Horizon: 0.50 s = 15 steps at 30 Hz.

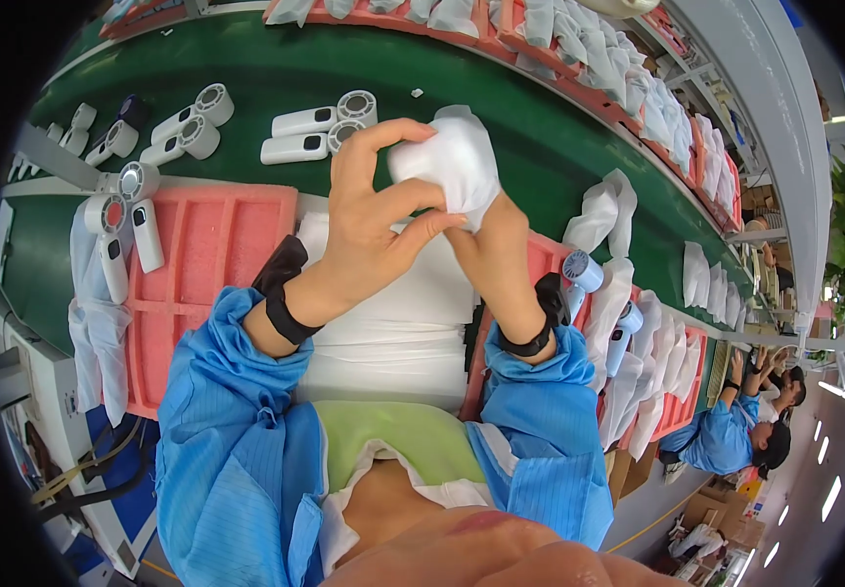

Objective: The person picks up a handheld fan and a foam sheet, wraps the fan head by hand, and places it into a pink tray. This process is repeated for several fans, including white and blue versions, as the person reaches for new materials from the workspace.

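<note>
Over the stack of white bags, both hands hold a soft white translucent bag (450, 161) pulled around a rounded bulky thing. What is inside cannot be seen. The thumb and a finger of my left hand (383, 210) pinch the lower edge of the bag, while another finger reaches over its top left. My right hand (496, 245) grips the bag from below on the right, its fingers mostly hidden behind it. Below my hands lies the stack of flat white bags (374, 367).
White handheld fans (300, 149) lie on the green bench (246, 73) ahead. A pink compartment tray (212, 245) stands at left, another (682, 406) at right with bagged fans and light blue fans (582, 271). More filled pink trays (579, 83) line the far side. Co-workers (731, 435) work at far right.
</note>
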Available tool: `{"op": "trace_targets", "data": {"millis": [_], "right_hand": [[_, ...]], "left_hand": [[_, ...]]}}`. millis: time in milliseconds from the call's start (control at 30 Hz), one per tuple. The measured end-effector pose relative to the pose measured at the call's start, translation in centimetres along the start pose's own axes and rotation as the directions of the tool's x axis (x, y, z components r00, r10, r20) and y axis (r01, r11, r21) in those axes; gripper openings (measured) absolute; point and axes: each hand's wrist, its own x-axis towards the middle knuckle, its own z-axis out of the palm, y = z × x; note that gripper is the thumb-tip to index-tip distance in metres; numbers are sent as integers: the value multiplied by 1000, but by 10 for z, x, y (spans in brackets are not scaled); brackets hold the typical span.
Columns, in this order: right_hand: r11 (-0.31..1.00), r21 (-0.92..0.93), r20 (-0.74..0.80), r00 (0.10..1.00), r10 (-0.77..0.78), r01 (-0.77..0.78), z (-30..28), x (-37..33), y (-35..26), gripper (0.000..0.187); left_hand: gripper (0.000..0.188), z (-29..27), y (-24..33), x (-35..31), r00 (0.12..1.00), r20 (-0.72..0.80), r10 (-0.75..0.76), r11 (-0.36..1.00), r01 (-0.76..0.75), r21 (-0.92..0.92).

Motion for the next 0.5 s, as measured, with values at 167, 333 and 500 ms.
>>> {"op": "trace_targets", "data": {"millis": [167,333,500], "right_hand": [[864,426,302,942,144,-269,-33,6,13,25],[547,516,633,724,274,-659,-59,17,53,23],[805,-38,-109,803,586,-592,-23,16,184,36]], "left_hand": [[17,-4,-19,8,977,-4,-212,967,209,-148],[16,10,-42,-9,837,79,-542,737,518,-434],[23,49,-12,-38,764,510,-396,847,519,-120]]}}
